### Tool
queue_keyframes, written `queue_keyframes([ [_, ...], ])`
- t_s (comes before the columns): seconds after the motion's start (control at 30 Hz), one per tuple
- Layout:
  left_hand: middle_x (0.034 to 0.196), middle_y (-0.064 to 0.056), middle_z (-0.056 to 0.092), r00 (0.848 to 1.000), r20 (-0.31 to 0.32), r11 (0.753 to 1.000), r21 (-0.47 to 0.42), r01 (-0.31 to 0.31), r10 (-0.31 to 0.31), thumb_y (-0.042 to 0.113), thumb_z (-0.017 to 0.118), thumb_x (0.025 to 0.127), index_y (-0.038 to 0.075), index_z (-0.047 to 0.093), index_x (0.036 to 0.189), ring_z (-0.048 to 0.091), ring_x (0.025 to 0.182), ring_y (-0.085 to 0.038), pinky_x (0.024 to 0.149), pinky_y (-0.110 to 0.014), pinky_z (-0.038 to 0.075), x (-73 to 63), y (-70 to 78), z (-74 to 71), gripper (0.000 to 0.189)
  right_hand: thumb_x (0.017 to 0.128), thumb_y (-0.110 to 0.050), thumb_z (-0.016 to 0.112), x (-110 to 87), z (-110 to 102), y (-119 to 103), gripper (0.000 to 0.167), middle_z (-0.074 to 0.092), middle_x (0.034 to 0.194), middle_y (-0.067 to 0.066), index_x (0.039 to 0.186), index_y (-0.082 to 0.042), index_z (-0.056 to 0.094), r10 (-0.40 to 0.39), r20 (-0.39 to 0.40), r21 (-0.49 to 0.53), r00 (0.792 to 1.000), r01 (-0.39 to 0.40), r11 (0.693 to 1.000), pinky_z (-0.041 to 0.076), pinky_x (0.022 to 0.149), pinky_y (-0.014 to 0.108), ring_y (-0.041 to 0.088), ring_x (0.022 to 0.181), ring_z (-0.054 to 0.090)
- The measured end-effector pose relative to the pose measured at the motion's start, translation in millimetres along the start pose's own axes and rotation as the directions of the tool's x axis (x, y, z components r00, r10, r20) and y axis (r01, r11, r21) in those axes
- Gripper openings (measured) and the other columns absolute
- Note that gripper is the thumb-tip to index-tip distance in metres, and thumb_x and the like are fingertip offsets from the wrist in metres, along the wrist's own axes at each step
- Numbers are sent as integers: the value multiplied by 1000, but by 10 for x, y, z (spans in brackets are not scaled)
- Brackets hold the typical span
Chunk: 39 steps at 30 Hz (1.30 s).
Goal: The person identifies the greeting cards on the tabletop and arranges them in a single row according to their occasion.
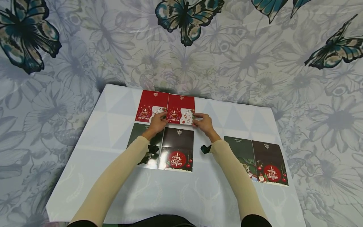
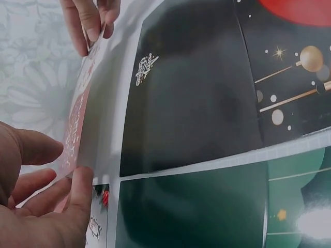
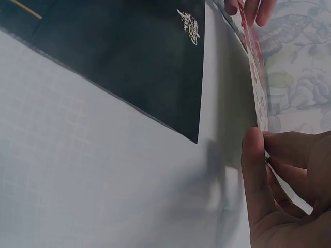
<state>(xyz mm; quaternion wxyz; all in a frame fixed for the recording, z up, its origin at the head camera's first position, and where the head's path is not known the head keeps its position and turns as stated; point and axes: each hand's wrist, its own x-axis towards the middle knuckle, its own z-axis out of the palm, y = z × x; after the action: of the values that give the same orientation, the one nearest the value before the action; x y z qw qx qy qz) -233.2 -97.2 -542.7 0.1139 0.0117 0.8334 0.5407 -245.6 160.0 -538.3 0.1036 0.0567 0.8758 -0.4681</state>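
Near the far edge of the white, faintly patterned table, a glossy red rectangular Christmas card with white printing is being held by its two sides. The left hand is pinching its left edge between thumb and fingers; the right hand is pinching the opposite edge. The wrist views are showing the card tilting, its near part standing off the table. A matching red card is lying just beside it, and a glossy black card with a red disc is lying nearer the person. The step seems to be lining up the red pair. For doing it well, both hands should be lowering evenly, gripping only the edges, matching the top borders and avoiding pushing the neighbour or bending the glossy sheet.
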Motion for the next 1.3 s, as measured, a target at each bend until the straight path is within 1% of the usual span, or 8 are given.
queue_keyframes([
  [0.07,148,-18,52,1000,6,1000,0,2,-2,4,59,97,3,47,149,66,106,-31,70,-27,46,-2,2,-4,52,93,-11,71,-3,7,-5,41,62,136,14,134,-9,65,2,-8,-12,1000,-2,1000,46,63,18,12,79,67],
  [0.2,150,-19,50,1000,14,1000,-4,12,-12,5,58,99,3,46,150,61,120,-35,84,-37,54,-6,7,1,53,95,-10,67,-8,18,-16,40,61,139,14,134,-9,65,9,-6,-11,1000,-9,1000,44,66,18,15,94,64],
  [0.3,152,-19,46,1000,19,1000,-22,18,-17,5,58,99,2,45,150,57,128,-36,94,-43,54,-6,10,10,53,97,-8,63,-11,21,-24,41,58,142,14,137,-9,62,16,7,-1,1000,-16,1000,46,65,19,14,91,64],
  [0.43,153,-20,45,1000,22,999,-41,18,-17,5,58,99,1,43,151,54,131,-37,99,-45,52,-4,18,14,54,98,-5,60,-10,29,-24,44,54,147,14,142,-8,57,23,42,30,999,-24,999,55,69,25,13,79,67],
  [0.53,152,-20,46,1000,24,999,-39,13,-12,6,58,99,2,42,151,54,132,-37,99,-45,52,1,22,11,54,99,-6,58,-11,35,-15,45,53,148,13,144,-7,55,28,62,40,998,-30,999,58,73,28,14,79,68],
  [0.77,150,-20,48,999,47,1000,-4,19,-18,9,58,100,3,43,151,54,129,-37,95,-46,52,13,26,0,54,100,-10,57,-34,24,-11,43,57,144,14,143,-6,56,-1,63,-34,998,4,999,50,68,24,26,95,71],
  [1.03,153,-20,45,998,65,1000,-7,20,-20,10,54,101,2,39,153,53,130,-36,94,-47,51,-9,34,14,54,100,-12,58,-46,4,-15,43,59,140,18,142,-5,56,9,54,-54,998,-6,999,50,70,25,28,97,70],
  [1.3,151,-21,47,998,61,1000,11,24,-25,10,52,101,2,39,153,57,125,-35,90,-44,52,-20,20,27,54,100,-15,59,-71,6,28,44,57,143,18,142,-4,55,28,79,-54,996,-23,998,52,74,28,29,104,69],
])
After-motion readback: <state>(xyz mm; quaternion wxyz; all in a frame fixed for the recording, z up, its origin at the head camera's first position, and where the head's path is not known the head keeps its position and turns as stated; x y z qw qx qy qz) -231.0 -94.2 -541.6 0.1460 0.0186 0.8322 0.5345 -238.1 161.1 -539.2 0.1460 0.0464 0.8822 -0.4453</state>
